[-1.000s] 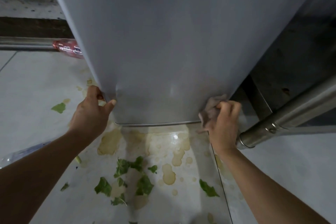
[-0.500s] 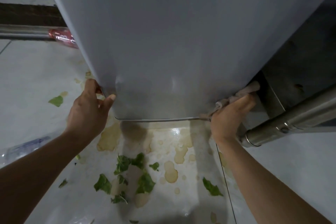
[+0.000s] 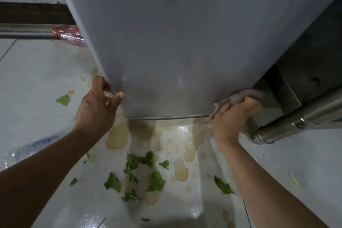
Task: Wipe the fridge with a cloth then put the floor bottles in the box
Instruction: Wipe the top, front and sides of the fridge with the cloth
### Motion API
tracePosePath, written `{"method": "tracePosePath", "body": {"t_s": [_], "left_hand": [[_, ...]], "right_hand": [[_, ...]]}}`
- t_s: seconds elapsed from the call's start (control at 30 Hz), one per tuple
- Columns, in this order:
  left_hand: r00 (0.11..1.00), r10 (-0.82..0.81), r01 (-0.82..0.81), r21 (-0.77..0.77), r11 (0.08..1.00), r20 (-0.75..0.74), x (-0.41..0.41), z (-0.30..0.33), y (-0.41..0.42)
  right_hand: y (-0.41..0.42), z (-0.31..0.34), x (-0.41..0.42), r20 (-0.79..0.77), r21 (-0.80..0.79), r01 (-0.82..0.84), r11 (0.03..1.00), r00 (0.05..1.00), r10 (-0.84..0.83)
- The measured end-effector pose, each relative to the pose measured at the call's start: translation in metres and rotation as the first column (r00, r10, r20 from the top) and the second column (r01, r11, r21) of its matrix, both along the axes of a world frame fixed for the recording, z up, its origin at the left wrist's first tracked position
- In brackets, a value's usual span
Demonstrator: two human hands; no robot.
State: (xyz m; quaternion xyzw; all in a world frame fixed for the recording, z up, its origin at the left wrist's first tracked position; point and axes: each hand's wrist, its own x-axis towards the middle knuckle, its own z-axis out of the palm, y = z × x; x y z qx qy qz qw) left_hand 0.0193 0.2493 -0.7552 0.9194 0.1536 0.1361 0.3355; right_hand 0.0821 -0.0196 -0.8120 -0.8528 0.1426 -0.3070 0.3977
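Cloth carried round the fridge's bottom right corner.

The cloth [image 3: 246, 96], bunched in the curled fingers of the right hand [image 3: 233, 116], was moved from the front face of the fridge [image 3: 185, 42] onto its right edge within a second. The bottom left corner was gripped by the left hand [image 3: 96, 109]. Wiping was judged unfinished; the bottles [image 3: 71, 36] were left on the floor [image 3: 37, 72].

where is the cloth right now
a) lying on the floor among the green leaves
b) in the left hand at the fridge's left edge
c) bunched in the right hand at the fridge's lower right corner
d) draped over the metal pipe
c: the cloth is bunched in the right hand against the lower right corner of the fridge, while the left hand only grips the fridge's left edge.
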Motion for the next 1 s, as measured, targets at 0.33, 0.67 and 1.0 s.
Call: {"method": "tracePosePath", "body": {"t_s": [0.33, 0.67, 1.0], "left_hand": [[1.0, -0.01, 0.01, -0.013, 1.0, -0.016, -0.001, 0.003, 0.003], [0.99, -0.113, 0.103, -0.123, 0.987, -0.082, 0.001, -0.008, 0.028], [0.989, -0.096, 0.076, -0.166, 0.983, -0.116, 0.004, -0.002, 0.026]], "right_hand": [[0.039, 0.003, -0.009, -0.243, 0.231, -0.071, 0.97, 0.962, 0.128], [0.091, 0.012, -0.027, -0.055, 0.163, -0.133, 0.978, 0.988, 0.143], [0.071, 0.01, -0.015, -0.328, 0.131, 0.022, 0.991, 0.944, 0.022]]}}
